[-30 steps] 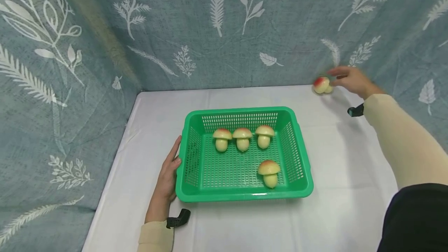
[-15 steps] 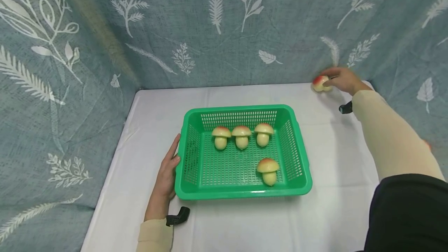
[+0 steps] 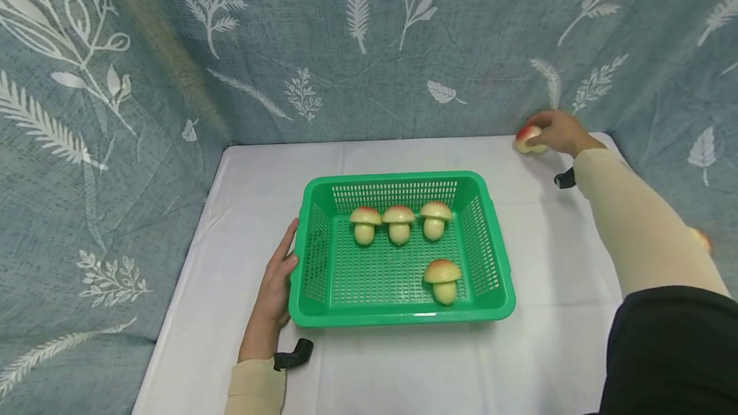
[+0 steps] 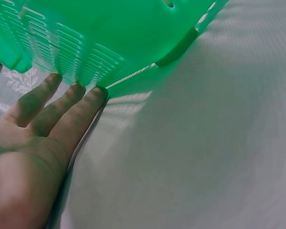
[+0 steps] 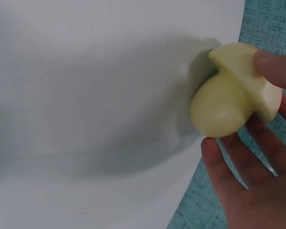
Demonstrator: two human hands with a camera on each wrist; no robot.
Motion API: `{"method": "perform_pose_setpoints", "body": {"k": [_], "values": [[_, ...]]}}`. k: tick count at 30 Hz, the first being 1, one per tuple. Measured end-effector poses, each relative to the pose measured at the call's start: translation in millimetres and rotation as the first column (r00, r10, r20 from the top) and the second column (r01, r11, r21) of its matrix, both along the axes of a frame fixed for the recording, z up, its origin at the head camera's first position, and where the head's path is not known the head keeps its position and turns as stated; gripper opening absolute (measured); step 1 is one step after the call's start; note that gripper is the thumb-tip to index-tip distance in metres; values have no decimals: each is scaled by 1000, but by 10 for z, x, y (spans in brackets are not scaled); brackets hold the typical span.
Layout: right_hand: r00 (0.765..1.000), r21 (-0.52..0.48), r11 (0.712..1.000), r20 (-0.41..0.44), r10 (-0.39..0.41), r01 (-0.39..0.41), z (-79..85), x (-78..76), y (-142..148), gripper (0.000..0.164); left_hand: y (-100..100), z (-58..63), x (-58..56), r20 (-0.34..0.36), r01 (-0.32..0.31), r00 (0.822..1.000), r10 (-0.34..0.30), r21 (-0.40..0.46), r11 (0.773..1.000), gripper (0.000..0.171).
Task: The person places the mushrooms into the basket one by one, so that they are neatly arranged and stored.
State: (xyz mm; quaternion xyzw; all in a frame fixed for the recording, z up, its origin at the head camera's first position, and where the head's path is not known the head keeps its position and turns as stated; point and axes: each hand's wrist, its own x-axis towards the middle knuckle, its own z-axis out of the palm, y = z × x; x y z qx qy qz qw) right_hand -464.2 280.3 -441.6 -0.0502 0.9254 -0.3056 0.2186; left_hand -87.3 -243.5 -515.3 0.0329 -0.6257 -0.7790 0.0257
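At the far right corner of the table, my right hand grips a toy mushroom with a red and cream cap. In the right wrist view the thumb lies on the cap of this mushroom and the fingers are beneath and behind it. My left hand rests against the left side of a green plastic basket. Its fingers are extended, with fingertips touching the slotted wall in the left wrist view. Inside the basket, three mushrooms stand in a row and another mushroom lies at the front right.
A white cloth covers the table. Blue-grey leaf-patterned curtains hang behind it and at both sides. Beyond the right sleeve, a small orange-yellow thing shows, mostly hidden.
My right hand has moved slightly left onto the far mushroom and now grips it. The left hand and the basket stay in place.
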Motion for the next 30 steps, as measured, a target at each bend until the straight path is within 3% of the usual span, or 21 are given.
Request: {"method": "perform_pose_setpoints", "body": {"k": [5, 10, 20, 30], "values": [[999, 68, 997, -21, 43, -41, 21, 34, 0, 74, 8, 14, 1, 6, -3, 1000, 3, 0, 1000, 71], [997, 71, 996, -44, 59, -56, 41, 82, -6, 70, 16, 22, -8, 1, -1, 1000, 1, -1, 1000, 70], [998, -24, 999, -54, 20, -21, -2, 170, -10, 68, 26, 10, -11, 11, -10, 1000, 10, -10, 1000, 72], [997, -148, 989, -79, 13, -25, 76, 341, 26, 71, 19, 17, -22, 37, -23, 999, 24, -47, 999, 73]]}}
